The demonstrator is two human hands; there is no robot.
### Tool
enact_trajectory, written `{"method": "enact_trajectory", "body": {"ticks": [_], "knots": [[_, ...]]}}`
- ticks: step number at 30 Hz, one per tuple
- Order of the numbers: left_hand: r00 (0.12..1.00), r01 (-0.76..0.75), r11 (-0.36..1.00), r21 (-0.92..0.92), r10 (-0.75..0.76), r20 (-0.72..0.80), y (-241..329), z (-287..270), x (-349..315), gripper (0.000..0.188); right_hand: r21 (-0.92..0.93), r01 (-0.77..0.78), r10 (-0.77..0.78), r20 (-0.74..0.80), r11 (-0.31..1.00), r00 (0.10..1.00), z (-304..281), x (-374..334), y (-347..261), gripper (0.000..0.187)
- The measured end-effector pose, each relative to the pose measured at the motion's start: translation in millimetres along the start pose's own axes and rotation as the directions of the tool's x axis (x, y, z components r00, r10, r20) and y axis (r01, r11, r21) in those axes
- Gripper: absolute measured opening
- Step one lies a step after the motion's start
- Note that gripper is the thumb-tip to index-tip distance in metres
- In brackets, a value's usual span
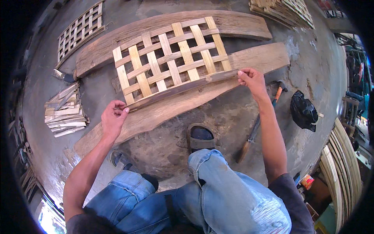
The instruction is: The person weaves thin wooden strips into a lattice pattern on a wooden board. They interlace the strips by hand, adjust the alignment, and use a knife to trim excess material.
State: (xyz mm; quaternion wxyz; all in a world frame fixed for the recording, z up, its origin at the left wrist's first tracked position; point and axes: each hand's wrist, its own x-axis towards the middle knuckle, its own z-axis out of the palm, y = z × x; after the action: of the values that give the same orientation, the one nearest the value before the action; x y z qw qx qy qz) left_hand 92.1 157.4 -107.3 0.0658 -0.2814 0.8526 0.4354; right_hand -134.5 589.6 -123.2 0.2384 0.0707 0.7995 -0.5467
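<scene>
A woven lattice panel [173, 58] of pale wooden slats lies across two thick wooden planks. Along its near edge runs a long, dark wooden strip [183, 88]. My left hand [113, 120] pinches the strip's left end between thumb and fingers, beside the panel's near left corner. At the other end, my right hand [251, 81] pinches the strip's right tip, a little beyond the panel's near right corner. The near plank [257, 58] passes under the strip; the far plank [245, 26] shows behind the panel.
A hammer [279, 91], a chisel-like tool [249, 140] and a black plastic bag [303, 111] lie right. Short slats [67, 111] are piled left, near a blade tool [64, 76]. Another lattice panel [82, 29] lies far left; slats are stacked far right [282, 11]. Curved strips [343, 167] stand right.
</scene>
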Motion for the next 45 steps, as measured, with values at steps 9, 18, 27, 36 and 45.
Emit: {"method": "enact_trajectory", "body": {"ticks": [9, 18, 27, 36, 45], "knots": [[1.000, -0.015, 0.998, 0.059, 0.013, 0.018, 7, -3, 0, 0.022, -0.062, -0.008, 0.011, 0.057, 0.998, 0.998, -1, 3, -2, 0.021], [0.999, -0.023, 0.999, 0.037, 0.022, 0.044, 9, -4, 0, 0.021, -0.141, -0.003, 0.015, 0.079, 0.990, 0.997, -5, 10, -5, 0.020], [0.998, -0.057, 0.998, 0.031, 0.058, -0.006, 3, 0, -2, 0.015, 0.059, -0.043, 0.039, 0.055, 0.997, 0.998, -9, 6, 1, 0.022], [1.000, -0.023, 0.996, -0.086, 0.024, 0.010, -6, -2, 5, 0.015, 0.112, -0.046, 0.047, -0.003, 0.993, 0.999, -39, -34, 4, 0.015], [0.938, -0.278, 0.931, 0.235, 0.316, -0.144, -27, -63, 60, 0.018, -0.226, -0.028, -0.146, -0.715, 0.974, 0.684, -234, -149, 60, 0.013]]}}
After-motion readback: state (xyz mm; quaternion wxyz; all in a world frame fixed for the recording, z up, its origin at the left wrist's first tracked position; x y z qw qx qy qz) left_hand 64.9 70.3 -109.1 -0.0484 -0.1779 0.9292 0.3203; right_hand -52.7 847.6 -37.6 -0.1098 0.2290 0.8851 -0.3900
